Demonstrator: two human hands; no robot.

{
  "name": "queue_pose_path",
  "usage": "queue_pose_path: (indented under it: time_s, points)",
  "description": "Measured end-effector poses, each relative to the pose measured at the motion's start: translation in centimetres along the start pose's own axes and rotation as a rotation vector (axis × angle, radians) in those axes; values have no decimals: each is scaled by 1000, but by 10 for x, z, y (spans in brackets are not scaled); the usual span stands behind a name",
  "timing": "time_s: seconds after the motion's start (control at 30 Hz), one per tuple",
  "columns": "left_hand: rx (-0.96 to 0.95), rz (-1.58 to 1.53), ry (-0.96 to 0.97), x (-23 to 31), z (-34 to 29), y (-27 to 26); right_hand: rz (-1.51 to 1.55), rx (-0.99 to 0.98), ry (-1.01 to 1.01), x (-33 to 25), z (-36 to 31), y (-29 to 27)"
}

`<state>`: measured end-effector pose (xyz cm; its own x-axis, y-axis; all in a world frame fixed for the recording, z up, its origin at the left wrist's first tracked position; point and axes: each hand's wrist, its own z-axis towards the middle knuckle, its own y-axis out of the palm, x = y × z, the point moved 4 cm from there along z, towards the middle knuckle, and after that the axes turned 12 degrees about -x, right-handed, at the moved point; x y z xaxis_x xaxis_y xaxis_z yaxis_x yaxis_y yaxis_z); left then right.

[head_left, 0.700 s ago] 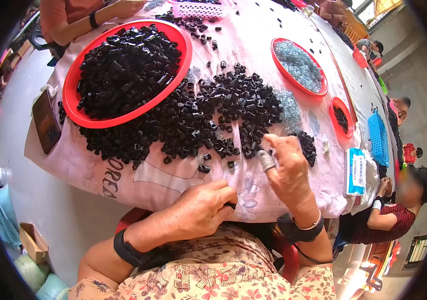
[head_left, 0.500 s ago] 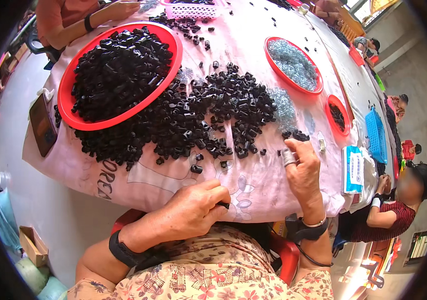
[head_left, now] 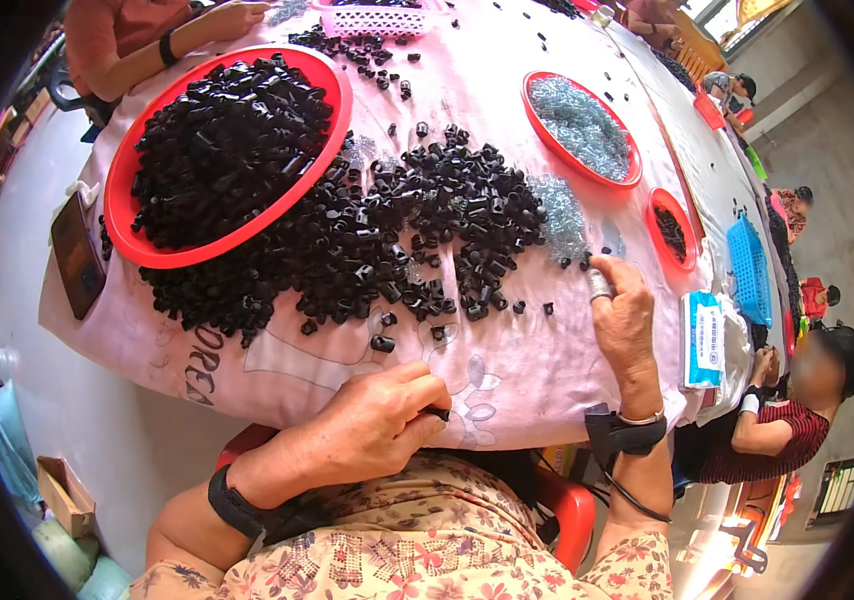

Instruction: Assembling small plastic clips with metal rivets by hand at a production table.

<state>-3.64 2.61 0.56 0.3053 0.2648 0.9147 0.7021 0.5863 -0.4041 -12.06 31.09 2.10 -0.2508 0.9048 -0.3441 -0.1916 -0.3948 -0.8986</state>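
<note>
My left hand is near the table's front edge, its thumb and fingers pinched on a small black plastic part. My right hand, with a pale wrap on one finger, reaches forward on the cloth. Its fingers are curled down by a few small black pieces, beside a heap of small clear pieces that look like springs. Whatever is between its fingertips is hidden. Ahead of both hands spreads a large heap of black plastic parts. A few loose ones lie nearer to me.
A red basin heaped with black parts stands at left, with a phone beside it. To the right are a red tray of clear pieces, a small red dish, a tissue pack and a blue basket. Other people sit around.
My right hand has moved slightly forward and right, and its fingers now cover most of the small black cluster there. My left hand still holds the black part. The view has shifted slightly.
</note>
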Motion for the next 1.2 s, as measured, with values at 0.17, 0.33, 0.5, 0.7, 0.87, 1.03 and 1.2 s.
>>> queue_pose_path:
  time_s: [0.17,0.33,0.5,0.7,0.87,1.03,1.2]
  points:
    - [23,3,-18,-1,-2,-1,-65,-81,-206,-33,14,14]
    - [51,-4,28,-2,-1,-1,173,-170,-153,-42,9,8]
    - [33,12,27,2,-1,-1,57,-185,-66,-47,-18,10]
    - [65,-45,14,-3,-1,-2,292,-243,-257,-97,-28,28]
    - [60,-50,22,-4,-2,-2,51,-120,-67,-61,3,10]
    - [57,-35,26,-3,-2,-2,-115,-82,-162,-25,39,3]
    - [44,-28,33,-2,-1,-3,-131,-132,-105,-3,52,23]
